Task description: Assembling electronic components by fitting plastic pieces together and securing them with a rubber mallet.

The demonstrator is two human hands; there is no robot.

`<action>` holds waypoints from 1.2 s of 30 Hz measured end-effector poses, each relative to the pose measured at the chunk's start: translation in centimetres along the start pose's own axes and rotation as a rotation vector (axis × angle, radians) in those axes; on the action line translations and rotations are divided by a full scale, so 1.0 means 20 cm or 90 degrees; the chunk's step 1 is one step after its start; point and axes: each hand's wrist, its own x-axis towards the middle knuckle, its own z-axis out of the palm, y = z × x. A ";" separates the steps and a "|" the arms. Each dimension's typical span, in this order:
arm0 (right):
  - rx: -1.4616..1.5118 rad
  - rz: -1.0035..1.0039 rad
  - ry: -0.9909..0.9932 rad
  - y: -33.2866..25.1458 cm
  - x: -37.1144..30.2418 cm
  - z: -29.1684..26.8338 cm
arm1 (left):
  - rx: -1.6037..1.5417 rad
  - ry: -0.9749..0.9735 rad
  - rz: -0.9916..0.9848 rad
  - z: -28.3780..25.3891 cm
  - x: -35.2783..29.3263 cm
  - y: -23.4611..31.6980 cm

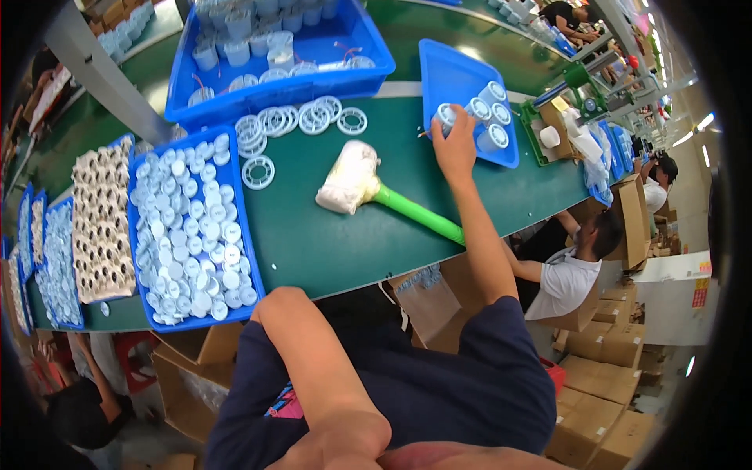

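My right hand (456,149) reaches over the near left edge of a small blue tray (446,66). Its fingers are closed around a light-blue round plastic housing (445,115), and a bit of wire shows beside it. Several similar housings (493,139) with ring-shaped tops sit in the same tray. My left arm is bent up toward me, with the left hand (345,442) at the lower edge; its fingers are hidden. Between the arms, a mallet (348,180) with a white wrapped head and a green handle lies on the green table (313,247).
Loose light-blue rings (258,171) lie beside a large blue bin (274,88) of wired housings. To the left are a blue tray (247,258) of round caps and a beige egg-carton tray (102,227). A green hand press (583,90) stands at right; a co-worker (576,270) sits near it.
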 end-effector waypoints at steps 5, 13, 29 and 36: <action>0.019 -0.006 -0.025 -0.02 0.00 -0.04 | 0.015 0.016 0.070 -0.08 -0.09 0.13; -0.001 -0.016 -0.011 0.08 -0.01 -0.04 | -0.008 -0.075 0.166 -0.18 -0.17 0.30; 0.039 0.040 0.038 0.02 -0.03 0.03 | -0.016 -0.241 0.473 -0.19 0.10 -0.10; 0.012 0.007 0.036 -0.02 0.00 -0.01 | 0.499 -0.156 0.282 -0.32 0.43 -0.40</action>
